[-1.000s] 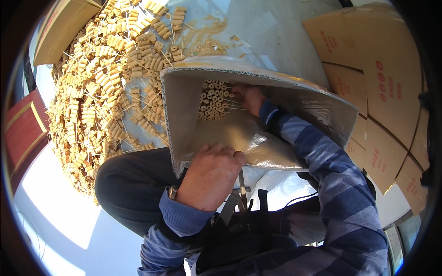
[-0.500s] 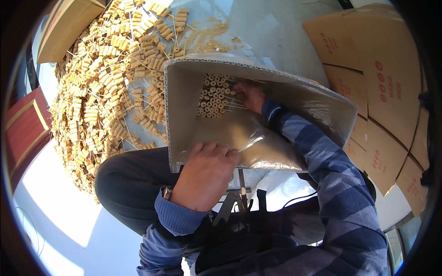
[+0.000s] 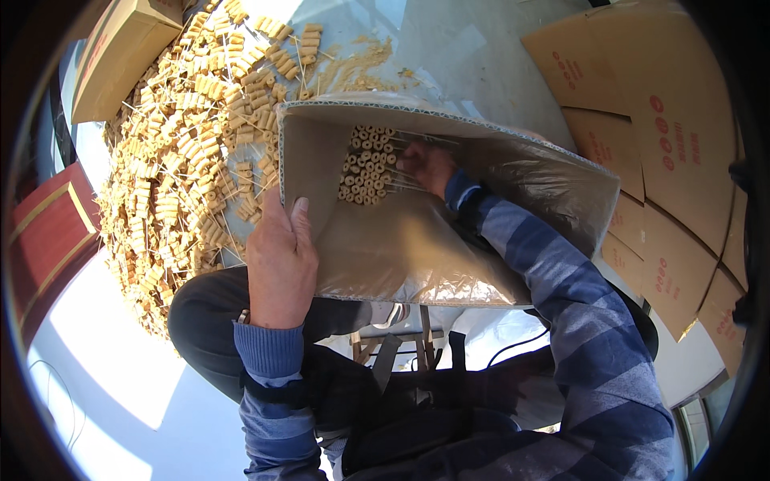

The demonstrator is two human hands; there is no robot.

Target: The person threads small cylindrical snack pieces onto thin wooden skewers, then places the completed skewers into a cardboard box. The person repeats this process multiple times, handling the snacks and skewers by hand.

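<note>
The left hand (image 3: 281,276) is gripping the left wall of the cardboard box (image 3: 313,152); inside, the right hand (image 3: 429,167) is reaching beside stacked skewered rolls (image 3: 367,167), its fingers' hold impossible to tell; a far larger heap (image 3: 184,152) is lying outside, not yet boxed

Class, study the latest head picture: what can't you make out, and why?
All in the head view:
- Right hand: shadow and its own knuckles hide whether it grips any thin sticks.
- Open carton: the right sleeve covers part of its interior.
- Red panel: its left side is cut off by the picture's edge.
- Heaped tan rolls: too small and jumbled to count.
</note>
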